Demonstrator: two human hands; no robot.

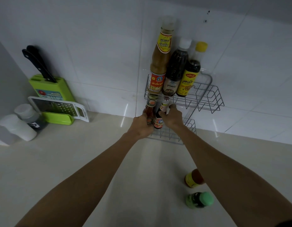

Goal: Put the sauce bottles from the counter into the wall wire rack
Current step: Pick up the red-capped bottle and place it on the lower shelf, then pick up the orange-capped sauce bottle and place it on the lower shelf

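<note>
Much of the lower tier of the wall wire rack is hidden behind the two hands at the centre of the frame; only its front wires show below the wrists. The left hand is wrapped around the lower part of a red sauce bottle, whose base is covered by the fingers, so whether it rests on the lower tier cannot be told. The right hand is curled against a dark bottle with a red label just beside the first; the thumb touches it, but the grip on the far side is out of sight. A small pale-labelled bottle behind the right fingers is mostly blocked.

The rack's upper tier, at centre right against the white tiles, holds three upright bottles: a tall tan sauce bottle, a dark bottle with a white cap and a yellow-capped bottle, standing side by side at its left end.

On the counter at lower right, a yellow-labelled bottle is partly cut off by the right forearm, and a green-capped bottle stands nearer the bottom edge.

At upper left, a green knife block holds black-handled knives, with a grater leaning on it and two blurred white-capped containers beside it.
</note>
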